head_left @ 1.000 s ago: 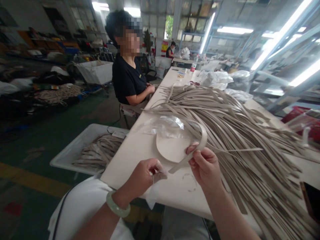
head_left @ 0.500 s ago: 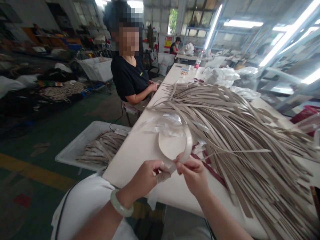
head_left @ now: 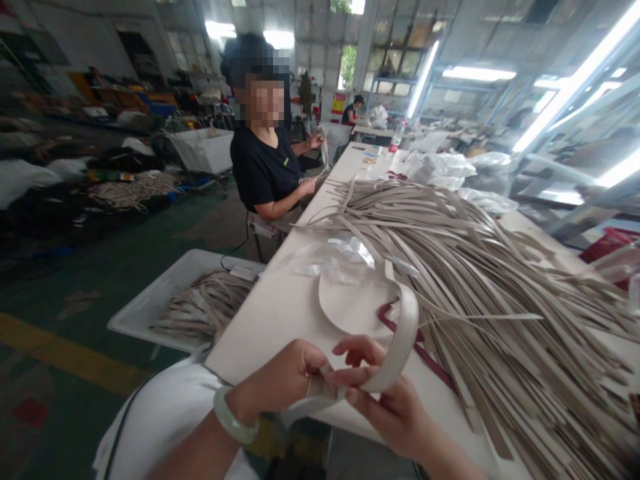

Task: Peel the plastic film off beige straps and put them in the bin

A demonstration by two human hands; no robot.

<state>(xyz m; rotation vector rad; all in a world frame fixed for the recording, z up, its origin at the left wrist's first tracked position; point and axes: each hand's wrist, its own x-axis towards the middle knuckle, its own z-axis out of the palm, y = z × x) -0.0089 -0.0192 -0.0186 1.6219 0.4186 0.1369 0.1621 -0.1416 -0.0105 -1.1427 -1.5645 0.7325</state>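
Observation:
A beige strap (head_left: 406,327) curves up in a loop above the near edge of the table. My left hand (head_left: 295,373), with a pale bangle on its wrist, is closed on the strap's lower part. My right hand (head_left: 387,400) has the strap between its thumb and fingers, close beside the left hand's fingertips. A large pile of similar straps (head_left: 460,253) lies over the right of the table, beyond my right hand. Scraps of clear plastic film (head_left: 345,257) lie behind the loop. A dark red strip (head_left: 434,365) rests between my right hand and the pile.
The white table (head_left: 270,300) runs away from me. A white bin (head_left: 135,307) of straps stands on the floor at the left. A co-worker in a black top (head_left: 263,167) sits along the table's left side. Plastic bags (head_left: 437,167) and a bottle (head_left: 396,139) are farther back.
Both hands have come lower and nearer to me, and the strap loop has shifted right and down. My right hand's fingers have spread around the strap. The co-worker's one hand has risen with a strap.

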